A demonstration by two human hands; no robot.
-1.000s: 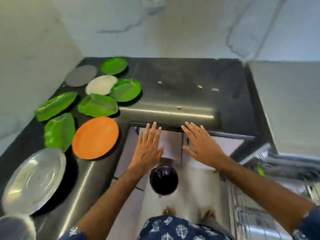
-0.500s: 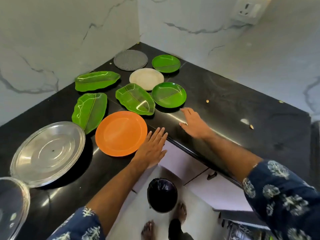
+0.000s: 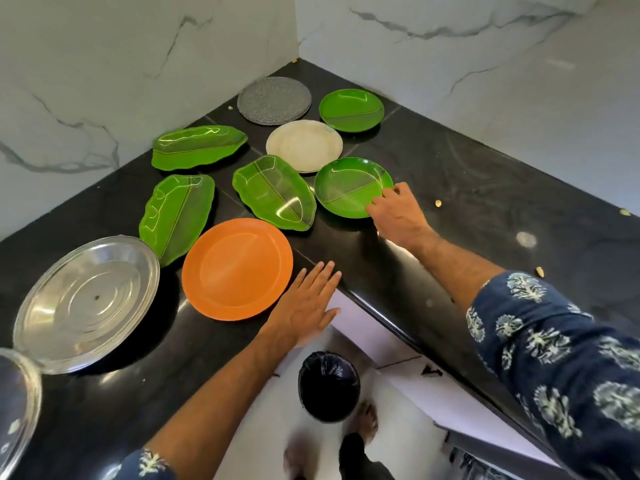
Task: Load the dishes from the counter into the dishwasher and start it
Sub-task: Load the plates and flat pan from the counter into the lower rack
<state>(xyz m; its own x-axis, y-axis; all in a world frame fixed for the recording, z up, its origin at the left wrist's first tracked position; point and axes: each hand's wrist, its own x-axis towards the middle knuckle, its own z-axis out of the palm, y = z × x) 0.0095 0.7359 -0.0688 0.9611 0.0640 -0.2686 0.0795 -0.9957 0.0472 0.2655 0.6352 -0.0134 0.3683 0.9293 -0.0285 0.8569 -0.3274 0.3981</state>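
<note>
R hand (image 3: 398, 212) curls its fingers on the near-right rim of the round green plate (image 3: 349, 187), prob. pinching it; plate flat on the black corner counter (image 3: 467, 188), beside the leaf-shaped green plate (image 3: 273, 194). L hand (image 3: 306, 308) flat, fingers straight, at counter edge just right of the orange plate (image 3: 237, 268). Steel plate (image 3: 86, 303) far left.

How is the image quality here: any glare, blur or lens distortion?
Head view: wide-angle bending curves the black counter edges; glare streaks the counter edge below the right hand and sheens the steel plate; the feet and bin on the floor look soft and smeared; the green plates and orange plate stay sharp.
</note>
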